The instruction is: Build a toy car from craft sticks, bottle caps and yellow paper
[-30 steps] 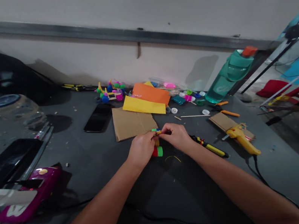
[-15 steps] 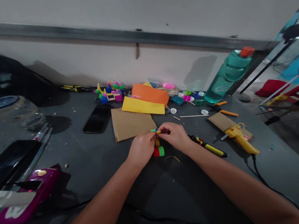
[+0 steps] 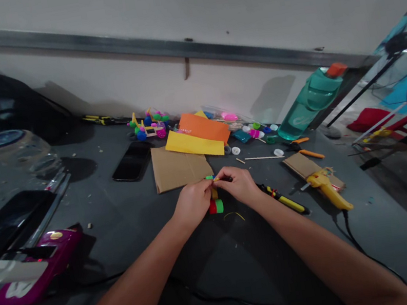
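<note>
Almost nothing has moved: your left hand (image 3: 193, 205) and right hand (image 3: 238, 185) still pinch a small green-and-yellow piece (image 3: 210, 177), steadying it above the red-and-green bottle caps (image 3: 216, 206).

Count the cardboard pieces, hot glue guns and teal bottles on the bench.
Hot glue guns: 1
Teal bottles: 1
Cardboard pieces: 2 (one large, one under the glue gun)
Total: 4
</note>
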Motion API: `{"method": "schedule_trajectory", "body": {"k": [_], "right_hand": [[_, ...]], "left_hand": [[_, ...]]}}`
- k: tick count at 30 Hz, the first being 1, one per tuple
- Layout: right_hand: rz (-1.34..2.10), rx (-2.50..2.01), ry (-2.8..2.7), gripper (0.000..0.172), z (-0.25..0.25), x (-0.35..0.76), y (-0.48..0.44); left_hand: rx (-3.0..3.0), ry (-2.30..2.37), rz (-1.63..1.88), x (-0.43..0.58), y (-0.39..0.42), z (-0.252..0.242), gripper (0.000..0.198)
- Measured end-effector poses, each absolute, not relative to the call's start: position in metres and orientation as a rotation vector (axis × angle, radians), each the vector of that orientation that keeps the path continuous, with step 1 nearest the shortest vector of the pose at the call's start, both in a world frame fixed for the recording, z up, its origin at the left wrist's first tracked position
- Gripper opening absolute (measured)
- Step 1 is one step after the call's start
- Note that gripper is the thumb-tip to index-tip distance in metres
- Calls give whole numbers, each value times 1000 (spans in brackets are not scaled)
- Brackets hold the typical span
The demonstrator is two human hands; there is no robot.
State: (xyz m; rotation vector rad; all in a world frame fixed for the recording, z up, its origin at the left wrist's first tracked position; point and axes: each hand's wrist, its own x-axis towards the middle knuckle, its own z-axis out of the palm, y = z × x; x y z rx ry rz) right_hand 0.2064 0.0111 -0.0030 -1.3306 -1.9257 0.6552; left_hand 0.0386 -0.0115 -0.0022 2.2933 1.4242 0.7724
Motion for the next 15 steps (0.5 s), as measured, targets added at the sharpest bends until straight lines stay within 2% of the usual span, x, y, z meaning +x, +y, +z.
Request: {"method": "schedule_trajectory", "body": {"k": [6,12,15], "right_hand": [[651,-1294,-1961,14,-1,207,10],[569,-1299,-1973,39,-1,212,9],[651,-1306,-1924,36,-1,215,10]], "left_hand": [[2300,1450,743,39,-11,-2,24],[2261,1428,773,39,-9,-7,24],[2219,1447,774,37,-10,-6,25]]}}
